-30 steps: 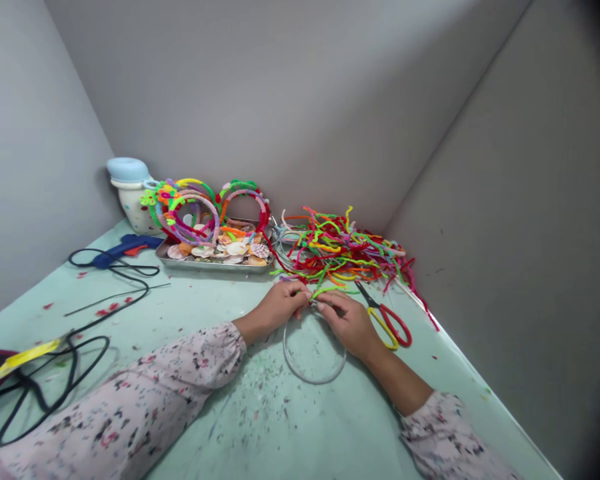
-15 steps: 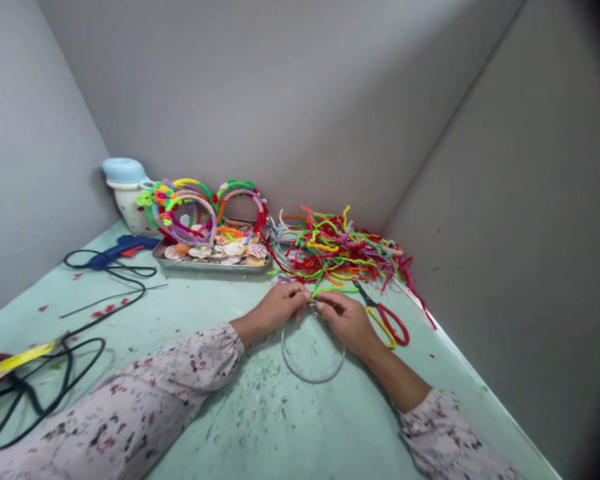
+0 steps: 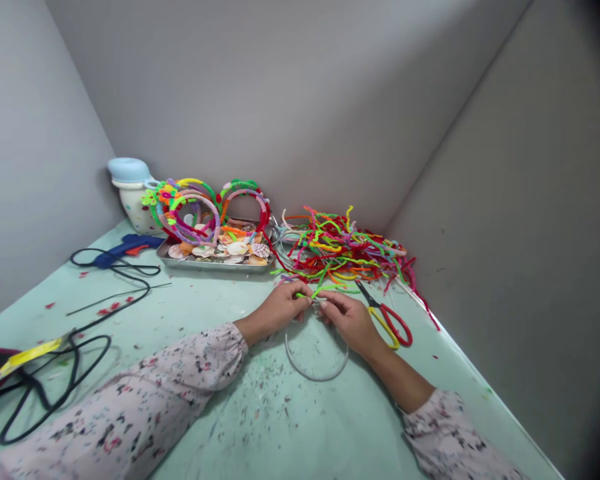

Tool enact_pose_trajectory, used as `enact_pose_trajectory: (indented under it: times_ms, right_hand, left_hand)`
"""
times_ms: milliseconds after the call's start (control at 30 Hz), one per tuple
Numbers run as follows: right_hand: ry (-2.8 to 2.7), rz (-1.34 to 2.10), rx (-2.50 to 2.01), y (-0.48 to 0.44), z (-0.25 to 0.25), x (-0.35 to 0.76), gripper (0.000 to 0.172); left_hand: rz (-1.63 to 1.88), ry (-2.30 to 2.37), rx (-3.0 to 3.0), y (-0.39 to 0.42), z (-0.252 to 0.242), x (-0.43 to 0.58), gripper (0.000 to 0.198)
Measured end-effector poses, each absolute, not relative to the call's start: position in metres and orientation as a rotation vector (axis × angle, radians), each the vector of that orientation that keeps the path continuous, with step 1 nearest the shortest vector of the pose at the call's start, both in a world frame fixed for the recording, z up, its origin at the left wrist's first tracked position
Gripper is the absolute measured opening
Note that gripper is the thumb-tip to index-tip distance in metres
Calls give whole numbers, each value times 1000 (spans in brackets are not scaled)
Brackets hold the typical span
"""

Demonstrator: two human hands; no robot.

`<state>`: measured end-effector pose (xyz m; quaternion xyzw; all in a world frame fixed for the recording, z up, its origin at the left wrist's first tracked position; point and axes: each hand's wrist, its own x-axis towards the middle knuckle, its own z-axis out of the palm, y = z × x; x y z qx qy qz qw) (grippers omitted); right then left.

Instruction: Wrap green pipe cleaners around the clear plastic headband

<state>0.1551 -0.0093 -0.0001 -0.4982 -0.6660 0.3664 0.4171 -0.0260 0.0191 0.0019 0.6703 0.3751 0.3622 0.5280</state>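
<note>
My left hand (image 3: 286,305) and my right hand (image 3: 347,319) meet near the middle of the table, fingertips almost touching. Between them is a bright green pipe cleaner (image 3: 319,291), which my left thumb and fingers pinch against a pale grey ring (image 3: 316,379). The fingers of my right hand close on the top of that ring, beside the green strand. The lower part of the ring hangs below both hands as an open loop. Fingers cover part of the join. Just right of my right hand lie scissors (image 3: 393,325) with red and yellow handles.
A metal tray (image 3: 215,265) of seashells stands behind, with colourful pipe-cleaner rings (image 3: 195,220) on it. To its right is a tangled pile of pipe cleaners (image 3: 340,247). A blue glue gun (image 3: 125,248), its black cord (image 3: 87,325) and a white cup with blue lid (image 3: 130,171) are left.
The green pipe cleaner's ends have shifted around the ring, and one end now shows over my left fingers. The whole view has moved slightly; both hands stay together.
</note>
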Motion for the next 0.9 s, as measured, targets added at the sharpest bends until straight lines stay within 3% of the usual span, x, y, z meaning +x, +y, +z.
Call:
enact_pose_trajectory:
  times_ms: [900]
  right_hand:
    - [-1639, 981, -1223, -8, -4, 154, 25]
  left_hand:
    - [892, 877, 1643, 19, 2, -26, 12]
